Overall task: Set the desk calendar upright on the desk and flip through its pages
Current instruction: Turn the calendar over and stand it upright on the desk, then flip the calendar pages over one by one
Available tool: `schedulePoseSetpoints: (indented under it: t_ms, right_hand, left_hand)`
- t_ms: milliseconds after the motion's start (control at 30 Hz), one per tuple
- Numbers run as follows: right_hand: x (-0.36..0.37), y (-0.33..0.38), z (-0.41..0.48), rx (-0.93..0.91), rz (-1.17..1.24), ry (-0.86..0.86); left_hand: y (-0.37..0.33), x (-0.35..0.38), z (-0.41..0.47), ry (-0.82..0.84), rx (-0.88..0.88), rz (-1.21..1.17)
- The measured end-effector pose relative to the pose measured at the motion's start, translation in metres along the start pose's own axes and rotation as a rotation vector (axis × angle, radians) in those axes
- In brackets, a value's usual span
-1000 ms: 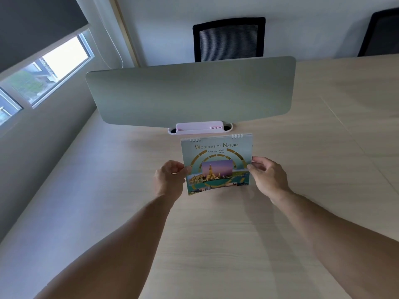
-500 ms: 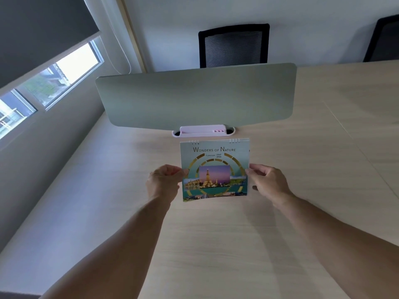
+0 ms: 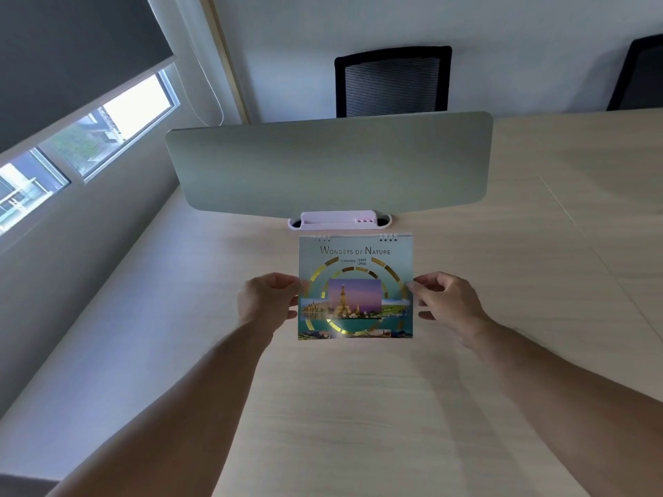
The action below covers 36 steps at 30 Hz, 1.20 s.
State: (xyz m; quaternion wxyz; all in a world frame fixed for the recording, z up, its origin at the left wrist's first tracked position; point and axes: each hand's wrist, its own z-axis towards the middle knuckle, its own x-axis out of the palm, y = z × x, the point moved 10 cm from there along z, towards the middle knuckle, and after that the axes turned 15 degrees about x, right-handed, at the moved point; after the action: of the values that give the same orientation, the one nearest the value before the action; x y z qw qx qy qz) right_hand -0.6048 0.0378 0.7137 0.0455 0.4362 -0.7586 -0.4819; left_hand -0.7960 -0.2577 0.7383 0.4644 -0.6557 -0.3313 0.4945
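Observation:
The desk calendar (image 3: 355, 286) faces me with its "Wonders of Nature" cover, spiral rings along the top and a temple photo in the middle. It stands squarely upright over the light wooden desk (image 3: 358, 407); whether its bottom edge touches the desk I cannot tell. My left hand (image 3: 267, 304) pinches the calendar's left edge at mid-height. My right hand (image 3: 446, 303) pinches the right edge with thumb and forefinger, the other fingers spread below.
A grey-green divider panel (image 3: 330, 166) stands across the desk just behind the calendar, with a pale pink tray (image 3: 339, 220) at its foot. Two black mesh chairs (image 3: 393, 82) stand beyond. A wall and window (image 3: 89, 138) run along the left.
The calendar has been straightened from a slight tilt to square and upright, and sits a little lower and nearer the divider's tray. Both hands stayed on its side edges.

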Motion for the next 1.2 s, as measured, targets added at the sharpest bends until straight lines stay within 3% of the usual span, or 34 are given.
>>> schedulePoseSetpoints:
  t_ms: [100, 200, 333, 433, 533, 600, 700, 767, 833, 1100, 1200]
  right_hand:
    - [0.003, -0.001, -0.001, 0.023, 0.049, 0.041]
    - [0.001, 0.001, -0.002, 0.05, 0.045, 0.026]
    - [-0.008, 0.022, -0.01, 0.07, 0.21, 0.075]
    - [-0.023, 0.055, -0.016, -0.081, 0.26, 0.029]
    - [-0.026, 0.085, -0.019, -0.281, 0.066, -0.036]
    - [-0.023, 0.099, -0.018, -0.362, -0.045, -0.058]
    - [-0.025, 0.115, -0.014, -0.4, -0.095, -0.157]
    - [-0.024, 0.115, -0.004, -0.356, -0.073, -0.188]
    - [-0.016, 0.109, 0.01, -0.271, -0.062, -0.166]
    - [0.0, 0.083, 0.039, -0.069, 0.122, -0.097]
    - [0.002, 0.071, 0.032, -0.047, 0.153, -0.096]
  left_hand:
    - [-0.013, -0.004, -0.004, -0.024, 0.036, 0.02]
    - [-0.025, 0.002, -0.008, 0.054, 0.039, -0.002]
    - [-0.05, 0.004, -0.009, 0.119, 0.055, -0.288]
    - [-0.071, 0.004, -0.003, 0.144, 0.026, -0.528]
    - [-0.093, 0.007, 0.01, 0.132, 0.052, -0.635]
    - [-0.104, 0.006, 0.021, 0.091, 0.121, -0.571]
    - [-0.118, 0.007, 0.038, 0.054, 0.276, -0.173]
    - [-0.122, 0.011, 0.045, 0.034, 0.38, 0.116]
    - [-0.112, 0.021, 0.048, 0.065, 0.372, 0.26]
    - [-0.071, 0.037, 0.055, 0.086, 0.358, 0.381]
    - [-0.046, 0.028, 0.05, -0.007, 0.209, 0.19]
